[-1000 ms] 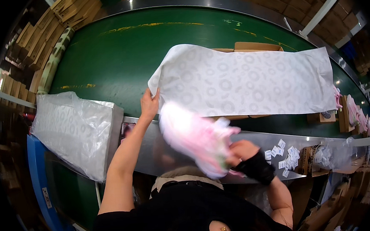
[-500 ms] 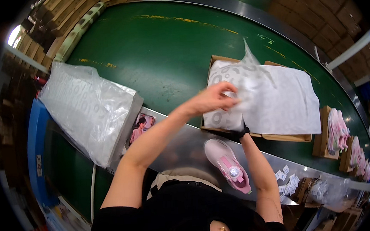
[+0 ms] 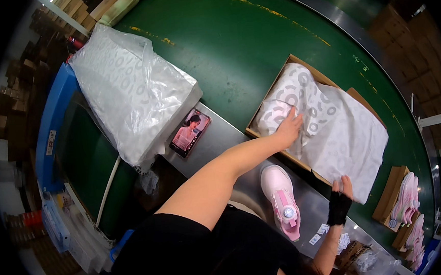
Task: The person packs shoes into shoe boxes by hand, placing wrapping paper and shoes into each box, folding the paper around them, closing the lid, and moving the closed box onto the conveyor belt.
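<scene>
My left hand lies with fingers spread on grey-patterned white tissue paper in an open cardboard shoe box. Under that paper is a rounded bulge at the box's left end; what it covers is hidden. My right hand, in a black fingerless glove, is at the paper's near right edge, fingers apart and touching it. The paper hangs over the box's right side. Just in front of the box, a single pink-and-white shoe with a round dial stands on the metal ledge.
Left stands a stack of patterned tissue paper in clear plastic, beside a phone with its screen lit. Boxes of pink shoes sit at the right. Small white packets lie near my right forearm. A green belt stretches behind.
My left hand has come down from above the box onto the paper. My right hand has moved right, to the paper's edge. The raised paper peak has flattened, and the view has turned.
</scene>
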`<state>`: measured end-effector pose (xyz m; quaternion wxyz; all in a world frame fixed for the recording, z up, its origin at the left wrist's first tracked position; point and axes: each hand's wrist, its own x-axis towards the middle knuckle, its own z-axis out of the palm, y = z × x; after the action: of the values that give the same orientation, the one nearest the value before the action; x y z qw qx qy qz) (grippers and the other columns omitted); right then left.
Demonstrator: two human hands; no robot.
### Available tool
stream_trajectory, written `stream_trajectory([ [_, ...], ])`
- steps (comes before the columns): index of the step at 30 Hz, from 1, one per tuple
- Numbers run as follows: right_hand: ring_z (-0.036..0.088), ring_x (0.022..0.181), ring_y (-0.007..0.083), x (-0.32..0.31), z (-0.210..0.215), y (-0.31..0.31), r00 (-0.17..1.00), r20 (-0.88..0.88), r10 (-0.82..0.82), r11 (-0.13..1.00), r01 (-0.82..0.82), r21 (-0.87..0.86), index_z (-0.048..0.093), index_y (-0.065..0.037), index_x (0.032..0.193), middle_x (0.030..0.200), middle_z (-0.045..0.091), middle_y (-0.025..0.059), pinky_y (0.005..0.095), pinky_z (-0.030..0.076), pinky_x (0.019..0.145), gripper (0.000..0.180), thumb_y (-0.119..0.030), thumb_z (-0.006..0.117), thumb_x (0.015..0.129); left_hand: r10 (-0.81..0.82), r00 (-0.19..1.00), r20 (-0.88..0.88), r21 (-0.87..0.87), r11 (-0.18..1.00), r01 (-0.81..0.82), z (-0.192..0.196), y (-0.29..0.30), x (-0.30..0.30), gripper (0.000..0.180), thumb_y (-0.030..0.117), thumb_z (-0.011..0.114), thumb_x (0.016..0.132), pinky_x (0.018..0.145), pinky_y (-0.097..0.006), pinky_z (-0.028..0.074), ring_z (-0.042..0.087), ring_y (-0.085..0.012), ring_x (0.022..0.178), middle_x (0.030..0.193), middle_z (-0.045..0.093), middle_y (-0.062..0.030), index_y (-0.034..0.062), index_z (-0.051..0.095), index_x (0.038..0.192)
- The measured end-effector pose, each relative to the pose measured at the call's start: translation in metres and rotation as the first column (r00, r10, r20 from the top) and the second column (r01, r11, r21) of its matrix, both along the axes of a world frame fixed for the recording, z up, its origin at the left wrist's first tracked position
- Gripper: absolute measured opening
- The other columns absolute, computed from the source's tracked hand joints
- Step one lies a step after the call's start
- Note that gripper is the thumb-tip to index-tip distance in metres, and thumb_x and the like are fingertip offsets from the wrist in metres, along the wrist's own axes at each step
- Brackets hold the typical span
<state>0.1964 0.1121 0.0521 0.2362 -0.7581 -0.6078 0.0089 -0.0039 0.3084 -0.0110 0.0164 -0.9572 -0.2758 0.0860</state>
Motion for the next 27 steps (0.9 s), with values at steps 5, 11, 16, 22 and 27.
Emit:
stream_trajectory([
  [5, 0.055, 0.077, 0.0212, -0.034, 0.01, -0.074, 0.97, -0.132, -0.205, 0.97, 0.219, 0.105, 0.052, 0.001, 0.097, 0.088, 0.057, 0.012, 0.0299, 0.044, 0.071, 0.019, -0.011, 0.052, 0.083, 0.114, 0.975, 0.189, -0.005, 0.993, -0.115, 0.001, -0.008, 0.009, 0.038, 0.033, 0.061, 0.069, 0.094, -0.059, 0.016, 0.031, -0.0296, 0.12, 0.119, 0.045, -0.0153, 0.0068, 0.06, 0.096],
  [11, 0.054, 0.08, 0.0139, -0.04, -0.077, -0.151, 0.467, -0.761, -0.451, 0.843, -0.059, -0.535, 0.053, 0.0, 0.103, 0.086, 0.059, 0.0067, 0.0256, 0.044, 0.073, 0.034, -0.028, 0.053, 0.085, 0.144, 0.82, 0.554, -0.64, 0.704, 0.309, 0.06, -0.079, -0.05, 0.064, 0.048, 0.068, 0.06, 0.084, -0.043, 0.035, 0.042, -0.0302, 0.106, 0.111, 0.049, -0.0157, 0.0043, 0.052, 0.104],
  [16, 0.051, 0.094, 0.0137, -0.055, -0.017, -0.101, 0.235, -0.916, -0.326, 0.907, -0.196, -0.373, 0.048, 0.002, 0.113, 0.105, 0.055, 0.0089, 0.026, 0.039, 0.084, 0.046, -0.035, 0.051, 0.085, -0.141, 0.791, 0.595, -0.289, 0.881, 0.375, 0.062, -0.115, -0.075, 0.071, 0.038, 0.073, 0.057, 0.088, -0.038, 0.034, 0.051, -0.029, 0.097, 0.103, 0.054, -0.0119, 0.0063, 0.045, 0.113],
  [22, 0.051, 0.085, 0.0098, -0.066, 0.065, -0.043, 0.052, -0.997, 0.061, 0.982, -0.182, 0.051, 0.042, 0.002, 0.12, 0.096, 0.057, 0.0053, 0.0245, 0.041, 0.074, 0.075, -0.058, 0.052, 0.075, 0.582, 0.602, 0.547, -0.832, 0.457, 0.314, 0.132, -0.091, -0.089, 0.053, 0.01, 0.075, 0.058, 0.078, -0.028, 0.043, 0.053, -0.0115, 0.086, 0.092, 0.057, -0.0038, 0.0082, 0.052, 0.106],
  [27, 0.053, 0.075, 0.0149, -0.063, 0.046, -0.032, -0.107, -0.991, 0.075, 0.973, -0.211, 0.097, 0.042, 0.004, 0.117, 0.085, 0.056, 0.01, 0.0246, 0.042, 0.069, 0.038, -0.015, 0.048, 0.085, 0.809, 0.468, 0.355, -0.922, 0.219, 0.321, 0.142, -0.062, -0.095, 0.061, 0.005, 0.079, 0.057, 0.079, -0.026, 0.044, 0.053, -0.0111, 0.088, 0.094, 0.058, -0.0032, 0.0035, 0.049, 0.11],
])
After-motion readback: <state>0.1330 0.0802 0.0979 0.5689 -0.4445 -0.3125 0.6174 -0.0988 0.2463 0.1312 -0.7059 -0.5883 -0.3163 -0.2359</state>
